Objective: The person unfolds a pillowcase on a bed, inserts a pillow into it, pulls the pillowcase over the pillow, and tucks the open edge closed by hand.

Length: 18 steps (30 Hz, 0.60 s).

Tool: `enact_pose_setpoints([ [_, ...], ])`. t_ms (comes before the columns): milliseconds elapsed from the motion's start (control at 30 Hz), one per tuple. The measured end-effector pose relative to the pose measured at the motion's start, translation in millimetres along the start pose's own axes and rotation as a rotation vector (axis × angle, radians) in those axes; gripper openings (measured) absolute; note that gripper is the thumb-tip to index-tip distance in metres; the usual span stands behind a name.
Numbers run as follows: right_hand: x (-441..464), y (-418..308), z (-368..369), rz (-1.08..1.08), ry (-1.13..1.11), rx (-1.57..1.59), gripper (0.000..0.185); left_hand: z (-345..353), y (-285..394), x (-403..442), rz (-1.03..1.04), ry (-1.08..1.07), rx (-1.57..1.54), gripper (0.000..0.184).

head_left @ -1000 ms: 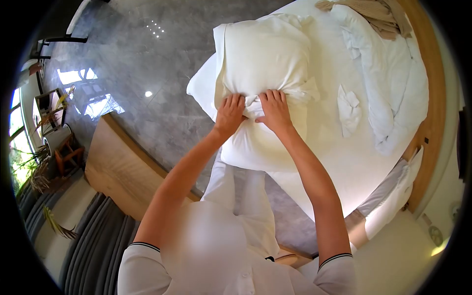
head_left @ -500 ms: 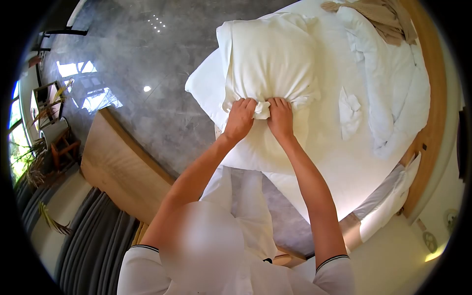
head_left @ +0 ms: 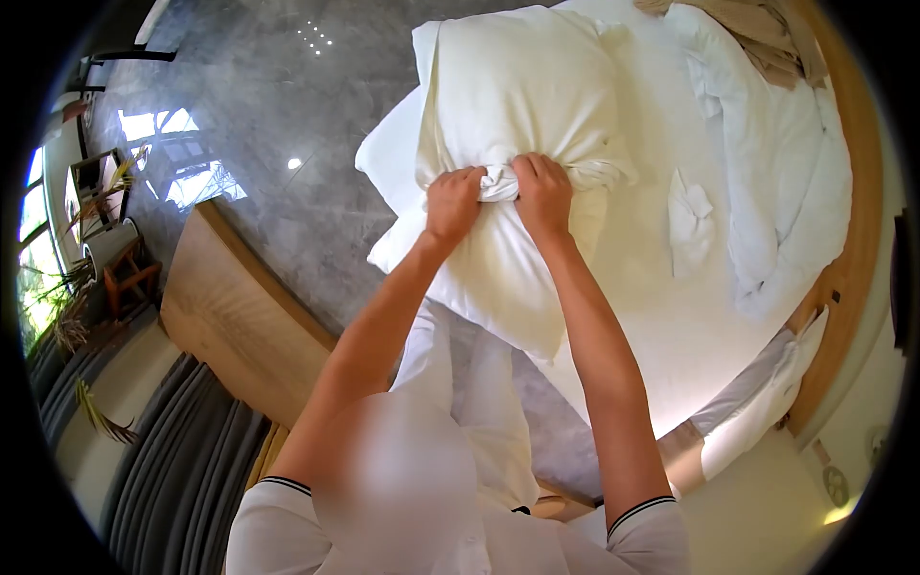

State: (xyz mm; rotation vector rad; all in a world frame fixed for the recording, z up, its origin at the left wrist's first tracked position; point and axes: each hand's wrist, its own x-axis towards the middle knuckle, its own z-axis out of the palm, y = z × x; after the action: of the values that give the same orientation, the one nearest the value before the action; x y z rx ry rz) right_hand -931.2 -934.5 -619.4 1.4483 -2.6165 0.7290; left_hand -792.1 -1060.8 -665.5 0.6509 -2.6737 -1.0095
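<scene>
A large white pillow (head_left: pixel 522 91) lies across the bed corner, its far part plump and smooth. Around its middle, white fabric is gathered into a tight roll, which looks like the edge of a pillowcase (head_left: pixel 498 183). My left hand (head_left: pixel 453 204) is closed on the left side of this roll, and my right hand (head_left: pixel 543 196) grips it just to the right. A short stretch of bunched cloth shows between the two fists. The pillow's near part spreads toward my body beneath my wrists.
The bed's white sheet (head_left: pixel 661 335) extends to the right, with a small crumpled white cloth (head_left: pixel 689 222) on it. Beyond lie a rumpled duvet (head_left: pixel 767 182) and a brown cloth (head_left: pixel 743 38). A wooden panel (head_left: pixel 240 316) stands at left on grey floor (head_left: pixel 287 105).
Both hands have moved slightly away from my body with the gathered fabric. More of the pillow's near part now shows, and its near corners stick out past the bed edge.
</scene>
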Motion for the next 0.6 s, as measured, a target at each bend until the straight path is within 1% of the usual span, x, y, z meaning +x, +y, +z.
enact_pose_setpoints([
  [67,-10,0,-20,-0.021,-0.159,0.097,0.031,7,-6,-3,-0.086,0.069,0.049,0.025],
  [100,-16,5,-31,0.027,-0.332,0.142,0.045,5,1,-2,-0.179,0.040,0.066,0.029],
  [133,-14,10,-47,0.026,-0.334,0.143,0.045,-1,9,-2,-0.181,0.041,0.066,0.029],
  [200,-10,27,-81,-0.010,-0.231,0.100,0.051,-13,25,-9,-0.133,0.020,0.080,0.036],
  [233,-16,45,-90,-0.008,-0.228,0.101,0.051,-14,28,-14,-0.103,-0.010,0.069,0.037],
  [267,-22,66,-98,-0.005,-0.257,0.059,0.046,-12,35,-18,-0.098,-0.013,0.071,0.037],
  [333,-35,86,-97,0.006,-0.280,0.014,0.041,-14,55,-22,0.113,0.023,0.083,0.033],
  [367,-43,92,-90,0.008,-0.382,0.037,0.038,-13,65,-24,0.116,-0.073,0.066,0.044],
  [400,-50,97,-89,0.009,-0.486,0.061,0.035,-13,80,-19,0.119,-0.075,0.065,0.044],
  [433,-56,85,-89,0.024,-0.401,0.157,0.031,-15,100,-9,0.178,-0.045,0.066,0.056],
  [467,-60,73,-83,0.023,-0.398,0.155,0.031,-17,114,-1,0.237,-0.013,0.068,0.068],
  [500,-68,64,-70,0.110,-0.341,0.162,0.030,-16,119,4,0.252,-0.172,0.136,0.094],
  [533,-76,58,-61,0.203,-0.278,0.170,0.028,-12,123,7,0.262,-0.176,0.140,0.094],
  [567,-84,56,-54,0.207,-0.272,0.173,0.028,-9,125,7,0.255,-0.270,0.322,0.099],
  [600,-88,51,-48,0.267,-0.235,0.183,0.026,-7,125,5,0.244,-0.367,0.507,0.104],
])
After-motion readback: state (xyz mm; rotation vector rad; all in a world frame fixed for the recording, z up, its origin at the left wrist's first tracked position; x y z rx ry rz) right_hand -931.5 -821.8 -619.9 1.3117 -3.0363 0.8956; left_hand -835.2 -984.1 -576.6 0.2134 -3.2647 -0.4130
